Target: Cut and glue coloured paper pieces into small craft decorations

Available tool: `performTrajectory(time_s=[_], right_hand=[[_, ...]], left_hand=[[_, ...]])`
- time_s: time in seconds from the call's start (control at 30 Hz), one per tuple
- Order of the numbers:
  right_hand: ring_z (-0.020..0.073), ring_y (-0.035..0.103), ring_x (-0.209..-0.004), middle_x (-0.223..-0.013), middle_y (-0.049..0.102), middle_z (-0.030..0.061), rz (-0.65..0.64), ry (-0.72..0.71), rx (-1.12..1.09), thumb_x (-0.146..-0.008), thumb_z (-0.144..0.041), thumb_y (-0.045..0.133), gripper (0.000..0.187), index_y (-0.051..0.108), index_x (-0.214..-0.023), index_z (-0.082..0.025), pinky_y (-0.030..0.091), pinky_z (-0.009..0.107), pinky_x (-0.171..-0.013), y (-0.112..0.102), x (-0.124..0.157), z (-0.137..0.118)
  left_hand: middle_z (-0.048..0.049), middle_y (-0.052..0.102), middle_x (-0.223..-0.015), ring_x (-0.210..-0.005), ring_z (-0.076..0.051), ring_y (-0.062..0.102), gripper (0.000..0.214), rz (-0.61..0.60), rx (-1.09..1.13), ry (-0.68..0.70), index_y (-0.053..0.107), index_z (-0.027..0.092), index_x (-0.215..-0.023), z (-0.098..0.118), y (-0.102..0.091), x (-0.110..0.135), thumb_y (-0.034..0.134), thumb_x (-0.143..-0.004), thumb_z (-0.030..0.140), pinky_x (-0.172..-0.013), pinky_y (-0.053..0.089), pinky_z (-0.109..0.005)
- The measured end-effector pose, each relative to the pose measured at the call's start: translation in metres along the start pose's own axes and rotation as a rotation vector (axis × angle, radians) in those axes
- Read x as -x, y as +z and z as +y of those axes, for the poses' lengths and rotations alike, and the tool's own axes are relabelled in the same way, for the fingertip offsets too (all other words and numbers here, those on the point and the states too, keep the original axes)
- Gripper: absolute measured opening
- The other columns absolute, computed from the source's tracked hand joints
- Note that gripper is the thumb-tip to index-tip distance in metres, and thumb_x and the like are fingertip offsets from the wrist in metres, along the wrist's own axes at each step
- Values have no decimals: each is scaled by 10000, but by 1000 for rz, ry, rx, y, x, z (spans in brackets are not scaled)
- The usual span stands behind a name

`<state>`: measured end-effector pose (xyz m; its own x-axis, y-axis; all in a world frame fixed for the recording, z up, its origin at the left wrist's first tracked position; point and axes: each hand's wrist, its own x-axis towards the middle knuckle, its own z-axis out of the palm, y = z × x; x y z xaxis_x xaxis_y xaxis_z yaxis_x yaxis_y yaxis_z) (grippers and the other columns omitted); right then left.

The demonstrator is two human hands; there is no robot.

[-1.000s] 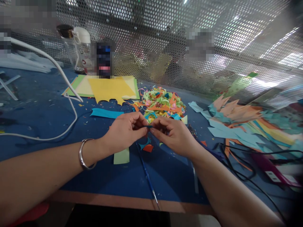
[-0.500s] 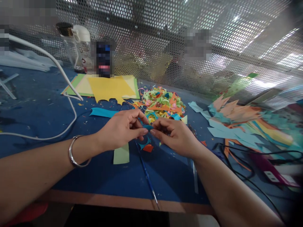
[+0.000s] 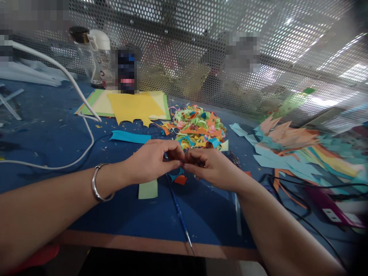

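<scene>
My left hand (image 3: 153, 161) and my right hand (image 3: 214, 168) meet above the middle of the table, thumbs and fingertips pinched together. The small blue paper piece between them is now almost wholly hidden by the fingers. Just below lie a cut blue paper scrap (image 3: 176, 176) and an orange scrap (image 3: 181, 179). A pale green paper strip (image 3: 148, 190) rests under my left hand, and a blue paper strip (image 3: 130, 137) lies beyond it. A thin blue tool with a metal tip (image 3: 179, 216) points toward the table's front edge.
Behind my hands is a heap of coloured paper scraps (image 3: 201, 124). A paper stack with a cut yellow sheet (image 3: 132, 107) lies back left, near bottles (image 3: 102, 57) and a white cable (image 3: 66, 73). Folded papers (image 3: 287, 134), black cords and a purple power strip (image 3: 324, 205) occupy the right.
My hands have drawn closer together and slightly lower, with the fingertips now meeting. The blue paper piece that showed between them is now mostly covered.
</scene>
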<state>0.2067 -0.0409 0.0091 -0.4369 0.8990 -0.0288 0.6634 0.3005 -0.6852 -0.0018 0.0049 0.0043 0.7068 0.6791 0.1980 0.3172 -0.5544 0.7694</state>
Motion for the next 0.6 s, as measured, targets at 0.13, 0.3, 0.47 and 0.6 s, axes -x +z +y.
performTrajectory(time_s=[0.13,0.3,0.47,0.6], right_hand=[[100,498,-540,-622,547,-38,38,3,-18,-904,-311,596,165,599,-796,-187,387,231,-516,-1,0,-2],[100,511,-586,-698,594,-9,277,-103,112,-916,-261,588,126,636,-831,-181,395,221,-524,0,2,-4],[111,563,-630,-824,647,27,374,-293,286,-918,-198,587,65,628,-967,-191,457,235,-582,8,3,-3],[128,606,-671,-903,690,55,394,-373,392,-937,-184,559,95,612,-1012,-206,487,250,-602,14,1,-6]], left_hand=[[-1,682,-729,-627,-105,571,70,-47,198,-100,683,172,-831,-3,1,-1,656,-767,163,-605,439,-230],[-18,670,-759,-705,-122,625,144,96,606,-341,671,145,-869,-3,4,-2,714,-740,194,-674,487,-259],[28,621,-729,-656,-90,614,151,299,968,-529,616,146,-790,4,9,-3,743,-712,121,-697,514,-259],[38,617,-707,-627,-58,571,134,365,1046,-600,640,146,-762,8,13,-2,755,-715,98,-629,455,-202]])
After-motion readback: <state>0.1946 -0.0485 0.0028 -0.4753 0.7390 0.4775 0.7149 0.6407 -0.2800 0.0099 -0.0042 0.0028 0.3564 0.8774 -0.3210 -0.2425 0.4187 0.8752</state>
